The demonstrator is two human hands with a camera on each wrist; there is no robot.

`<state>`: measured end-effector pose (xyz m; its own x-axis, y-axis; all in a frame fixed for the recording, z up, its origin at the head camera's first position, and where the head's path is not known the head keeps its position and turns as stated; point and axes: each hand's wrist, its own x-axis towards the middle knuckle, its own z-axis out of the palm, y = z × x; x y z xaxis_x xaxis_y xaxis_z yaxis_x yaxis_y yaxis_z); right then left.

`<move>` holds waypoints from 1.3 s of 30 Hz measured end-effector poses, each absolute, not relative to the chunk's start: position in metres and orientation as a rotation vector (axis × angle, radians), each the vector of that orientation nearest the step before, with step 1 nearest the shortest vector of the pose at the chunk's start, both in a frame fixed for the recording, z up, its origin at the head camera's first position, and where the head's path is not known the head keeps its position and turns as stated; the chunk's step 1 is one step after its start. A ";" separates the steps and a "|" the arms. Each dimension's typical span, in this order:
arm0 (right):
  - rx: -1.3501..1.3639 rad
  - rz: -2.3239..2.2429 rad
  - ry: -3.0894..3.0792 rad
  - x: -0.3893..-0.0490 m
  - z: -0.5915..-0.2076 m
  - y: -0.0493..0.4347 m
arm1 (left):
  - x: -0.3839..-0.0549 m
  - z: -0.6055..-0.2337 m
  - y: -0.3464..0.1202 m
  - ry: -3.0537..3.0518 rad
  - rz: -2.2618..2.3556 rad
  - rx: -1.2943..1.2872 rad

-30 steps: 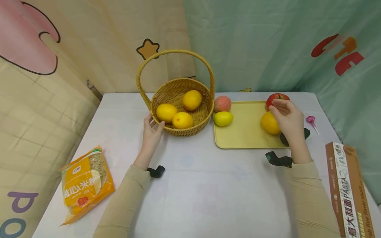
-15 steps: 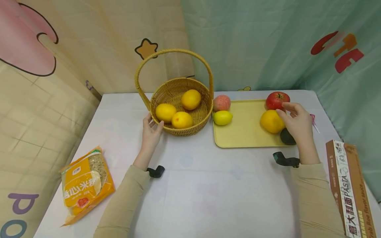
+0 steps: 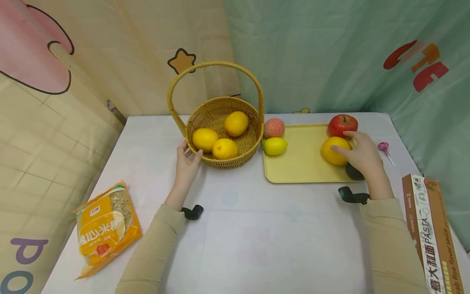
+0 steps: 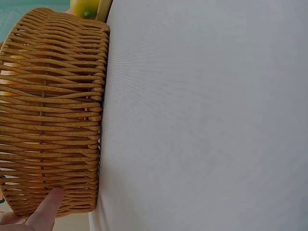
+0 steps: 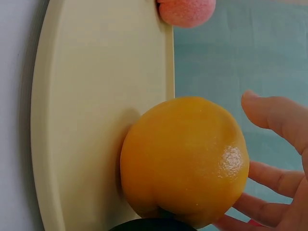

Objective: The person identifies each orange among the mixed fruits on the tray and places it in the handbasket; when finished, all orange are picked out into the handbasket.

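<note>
My left hand rests against the left front of the wicker basket; its thumb touches the outer weave. In the basket lie three yellow fruits. My right hand hovers at the right of a round orange-yellow fruit, thumb and fingers spread apart around it. The right wrist view shows that fruit on the yellow tray, with a gap between thumb and fruit. Behind it sits a red apple. A dark green fruit lies partly under the right hand.
A lemon and a pink peach lie at the tray's left end, close to the basket. A lollipop is right of the tray. An orange grain bag lies at left, a pasta box at right.
My right hand moved right and off the fruit, then came down and back left towards it with fingers spread. The left hand stays at the basket.
</note>
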<state>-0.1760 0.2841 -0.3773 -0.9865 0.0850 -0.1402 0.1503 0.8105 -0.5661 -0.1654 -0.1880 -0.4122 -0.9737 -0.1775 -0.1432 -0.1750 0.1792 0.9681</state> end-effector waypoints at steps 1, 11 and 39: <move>0.171 -0.898 2.881 -0.177 -0.378 0.284 | -0.165 -0.412 -0.188 -2.410 -1.979 0.362; 0.141 -0.805 2.805 -0.182 -0.385 0.285 | -0.165 -0.413 -0.189 -2.407 -1.963 0.352; 0.206 -1.541 2.673 -0.184 -0.369 0.220 | -0.166 -0.414 -0.189 -2.431 -1.929 0.350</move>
